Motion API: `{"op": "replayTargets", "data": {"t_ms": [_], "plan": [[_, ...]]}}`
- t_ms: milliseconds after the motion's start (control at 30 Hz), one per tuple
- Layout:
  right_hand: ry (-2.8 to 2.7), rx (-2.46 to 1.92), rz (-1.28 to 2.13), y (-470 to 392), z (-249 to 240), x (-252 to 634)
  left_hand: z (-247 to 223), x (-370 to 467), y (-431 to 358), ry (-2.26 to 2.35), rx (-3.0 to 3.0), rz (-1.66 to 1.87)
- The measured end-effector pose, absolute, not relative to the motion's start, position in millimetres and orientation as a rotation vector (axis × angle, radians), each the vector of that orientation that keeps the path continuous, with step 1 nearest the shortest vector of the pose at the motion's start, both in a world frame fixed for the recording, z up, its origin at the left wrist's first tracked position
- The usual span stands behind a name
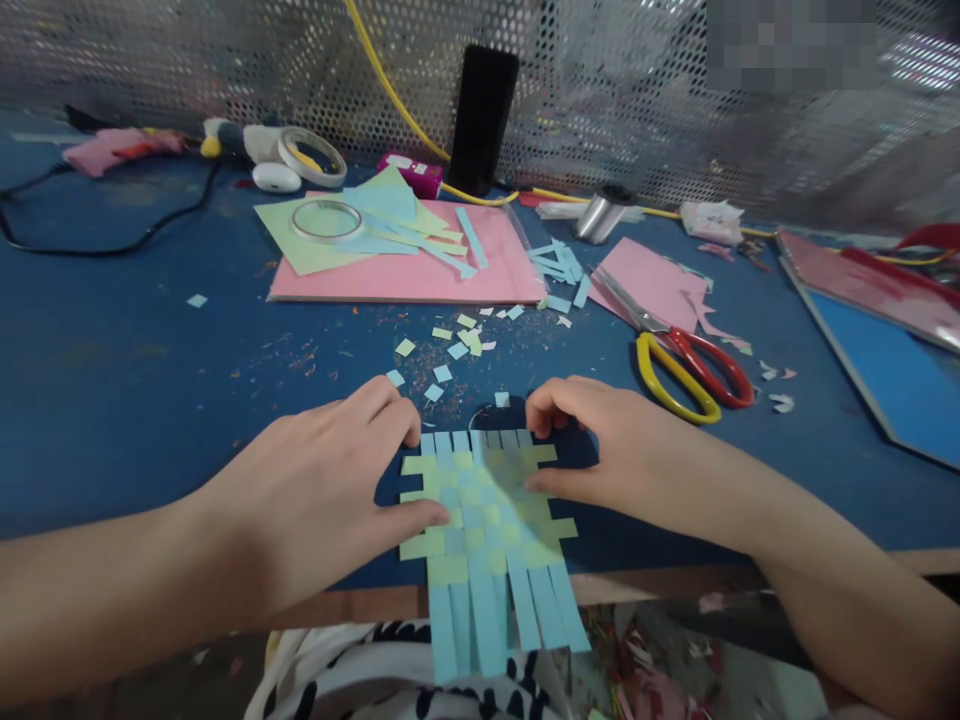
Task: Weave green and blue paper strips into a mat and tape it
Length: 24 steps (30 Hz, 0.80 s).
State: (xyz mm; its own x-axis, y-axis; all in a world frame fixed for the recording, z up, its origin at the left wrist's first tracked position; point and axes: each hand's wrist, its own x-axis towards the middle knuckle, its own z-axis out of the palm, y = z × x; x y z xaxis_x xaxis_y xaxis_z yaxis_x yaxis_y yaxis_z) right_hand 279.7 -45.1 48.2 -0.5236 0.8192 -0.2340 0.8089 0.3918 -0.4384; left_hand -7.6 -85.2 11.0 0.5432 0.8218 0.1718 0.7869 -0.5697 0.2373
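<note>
A mat of woven paper strips (pixel 491 510), pale blue running lengthwise and pale green crosswise, lies at the table's front edge. Its loose blue ends stick out past the edge over my lap. My left hand (pixel 330 485) holds the mat's left side, thumb pressed flat on the weave and fingers curled by the upper left corner. On the opposite side, my right hand (pixel 600 450) has its thumb on the right edge and its bent fingers at the upper right corner. The undersides of the fingers are hidden.
Scissors (pixel 679 365) with yellow and red handles lie right of centre. Paper scraps (pixel 442 373) dot the blue table. Behind are a pink paper stack (pixel 405 285), a tape roll (pixel 326 220), a leaning phone (pixel 484 120), a wire spool (pixel 602 215) and a blue folder (pixel 892 370).
</note>
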Motion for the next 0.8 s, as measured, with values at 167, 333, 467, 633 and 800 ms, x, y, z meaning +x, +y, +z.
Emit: {"op": "replayTargets", "data": {"t_ms": [167,333,467,633,800], "plan": [[-2.617,-1.493,0.803,-44.4,47.1,280.8,11.9,-6.2,-88.9,1.363,2.667,0.367],[-2.506,-1.481,0.803,-39.7,48.8,280.8,16.6,-8.1,-74.4,1.417,2.617,0.423],[-2.368,-1.462,0.683,-34.2,53.2,279.9,24.9,-30.9,-31.6,1.651,2.605,0.488],[-2.313,-1.422,0.59,-30.0,56.5,278.8,34.1,-67.3,31.3,1.907,2.681,0.562],[-2.253,-1.445,0.607,-22.9,50.6,278.9,28.3,-81.0,76.2,1.856,2.668,0.39]]}}
